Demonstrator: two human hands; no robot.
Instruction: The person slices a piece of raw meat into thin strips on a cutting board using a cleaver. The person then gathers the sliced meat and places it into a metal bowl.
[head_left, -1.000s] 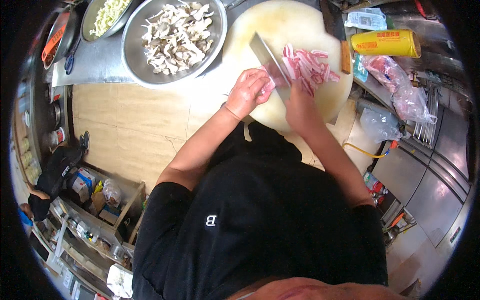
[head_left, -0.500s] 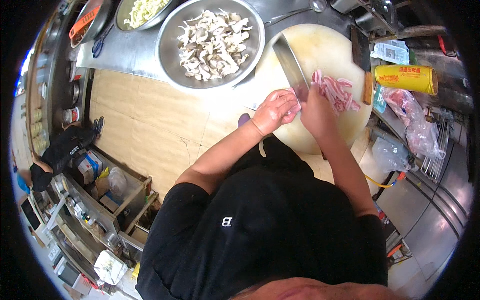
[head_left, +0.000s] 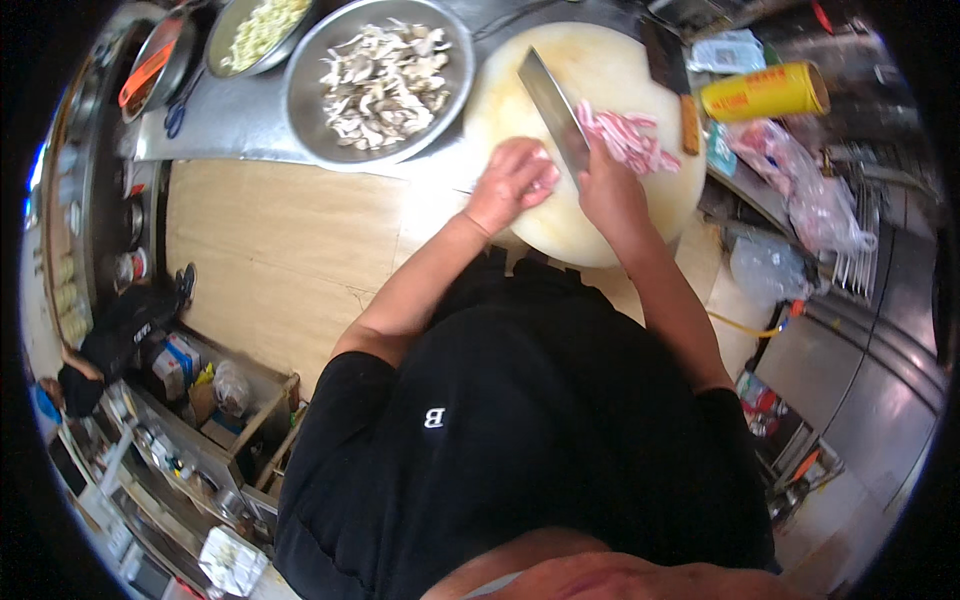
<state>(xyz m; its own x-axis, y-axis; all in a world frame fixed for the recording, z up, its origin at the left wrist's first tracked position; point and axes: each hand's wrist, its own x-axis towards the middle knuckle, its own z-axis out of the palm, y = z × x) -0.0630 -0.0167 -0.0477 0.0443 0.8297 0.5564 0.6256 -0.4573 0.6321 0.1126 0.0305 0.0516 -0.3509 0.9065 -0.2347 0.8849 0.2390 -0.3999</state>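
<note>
A round, pale chopping board (head_left: 545, 225) lies in front of me. My right hand (head_left: 612, 195) grips a cleaver, its broad blade (head_left: 553, 108) slanting across the board with the tip toward the far left. Just left of the blade, my left hand (head_left: 510, 185) is curled over a small piece of raw pork (head_left: 546, 178), mostly hidden under the fingers. A narrow gap of bare board separates that piece from the blade. To the right of the blade, a loose heap of sliced pork strips (head_left: 632, 142), pink with white fat, sits beyond my right hand.
A steel bowl of torn mushrooms (head_left: 293, 105) stands left of the board, with a bowl of pale green shredded vegetable (head_left: 215, 52) farther left. Another knife's wooden handle (head_left: 690, 125) rests at the board's right edge. Beyond lie a yellow roll (head_left: 765, 92) and bagged meat (head_left: 815, 205).
The view has shifted, moving the scene leftward and up. The cleaver blade and my left hand, close together before, have drawn apart, with the pork piece staying by the left hand.
</note>
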